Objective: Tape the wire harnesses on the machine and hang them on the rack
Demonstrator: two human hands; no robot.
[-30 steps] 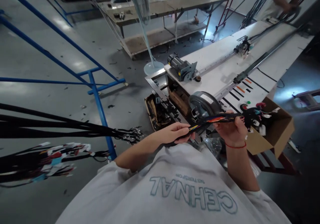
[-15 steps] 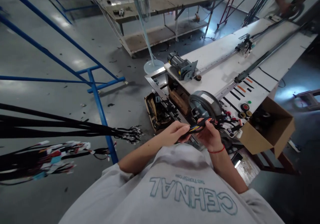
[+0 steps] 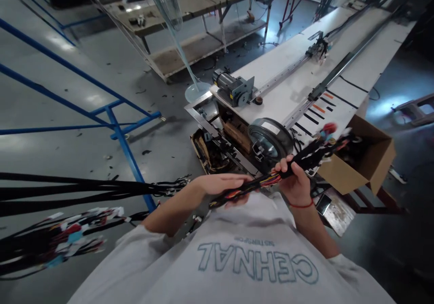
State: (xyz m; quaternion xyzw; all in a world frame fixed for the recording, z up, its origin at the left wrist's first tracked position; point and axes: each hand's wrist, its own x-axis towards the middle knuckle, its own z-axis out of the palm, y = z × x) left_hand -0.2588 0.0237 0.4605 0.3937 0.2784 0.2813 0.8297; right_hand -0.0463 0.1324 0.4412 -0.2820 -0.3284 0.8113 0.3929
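Grey, scrap-strewn floor spreads toward ten o'clock, and a long white worktable runs off toward one o'clock. Between the hands, a slender black bundle of red, yellow and black wires slants from eight o'clock up to two, its blurred red and light-blue connectors pointing toward an open brown cardboard box. The right hand curls around the bundle; the left hand pinches it loosely, thumb above, fingers below. Best, I judge, to anchor firmly with the right, keep the strands parallel under light left pressure, and steer clear of the large black-rimmed wheel at twelve o'clock.
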